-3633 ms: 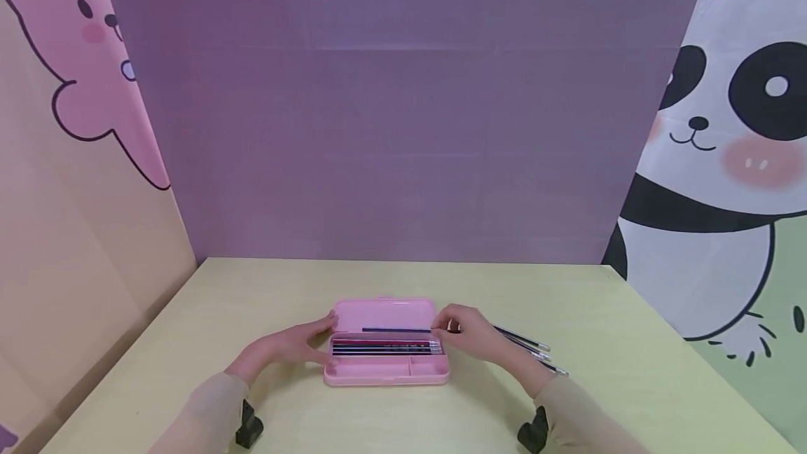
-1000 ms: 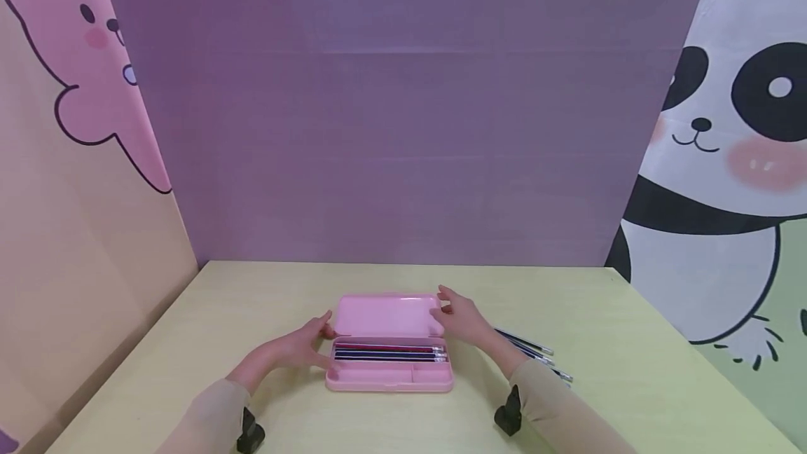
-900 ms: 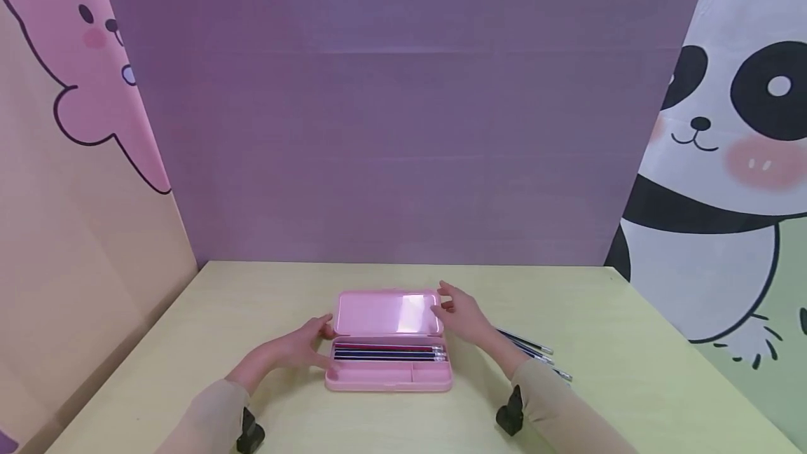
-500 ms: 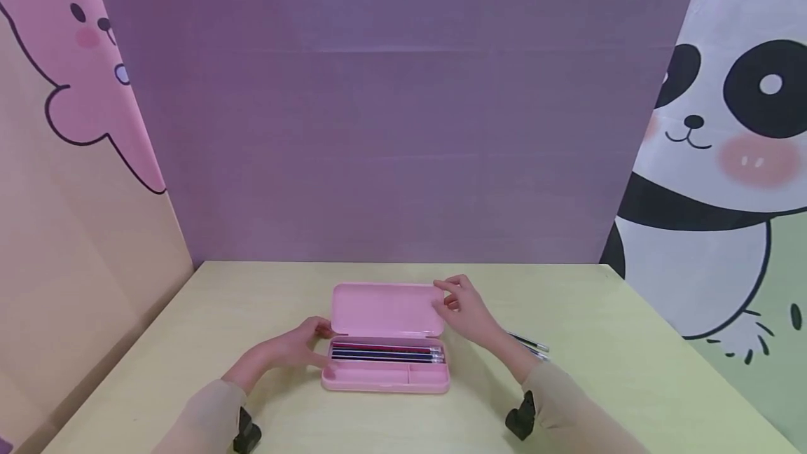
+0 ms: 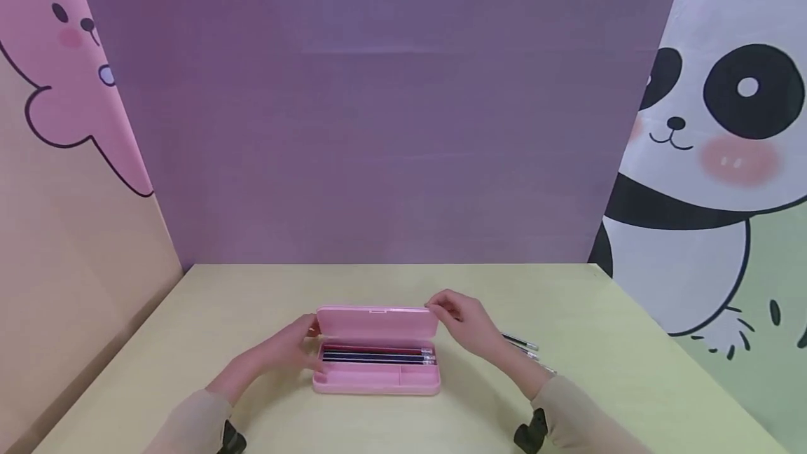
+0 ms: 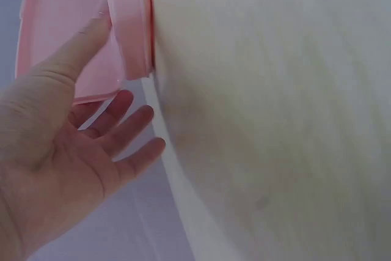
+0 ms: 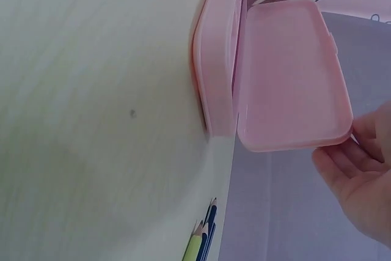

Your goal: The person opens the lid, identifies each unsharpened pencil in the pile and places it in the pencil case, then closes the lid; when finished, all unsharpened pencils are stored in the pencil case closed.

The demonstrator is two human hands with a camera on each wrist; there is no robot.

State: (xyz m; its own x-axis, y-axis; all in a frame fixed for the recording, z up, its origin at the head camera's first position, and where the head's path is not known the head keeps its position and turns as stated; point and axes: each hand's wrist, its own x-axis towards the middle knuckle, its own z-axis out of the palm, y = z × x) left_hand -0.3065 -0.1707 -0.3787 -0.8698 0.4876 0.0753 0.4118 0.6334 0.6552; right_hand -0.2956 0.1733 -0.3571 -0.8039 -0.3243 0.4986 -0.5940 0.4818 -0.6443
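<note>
Pencil case (image 5: 376,370), pink plastic, sits on the desk (image 5: 252,300) pretty much dead centre in front of the person, long axis running left to right, with its lid (image 5: 377,324) tipped up to roughly upright off the far hinge edge. Inside the back tray you can see a few dark pencils (image 5: 377,354) lying lengthwise, erasers pointing right; the front compartments look empty as far as I can tell. Both hands are right at the case, one at each short end, so neither is really nearer. Right hand (image 5: 463,321) is up at the lid's top right corner, fingers (image 7: 342,163) bent around that corner edge with the thumb on the other side, so it's got a light pinch on the lid rather than a full clamp. Left hand (image 5: 286,349) is at the left end, fingers (image 6: 125,129) spread and fairly straight, thumb resting along the case's side in the wrist view, so more steadying than gripping. Since the lid hinges along the far long side, its free edge is up at the top, right where the right fingers are. Off to the right of the case, past the right wrist, a few loose pencils (image 5: 523,345) lie on the desk, angled a bit, well apart from the case. Backdrop is a purple wall (image 5: 378,125) with cartoon panda (image 5: 712,160) and pink bear panels (image 5: 63,76) on the sides.
</note>
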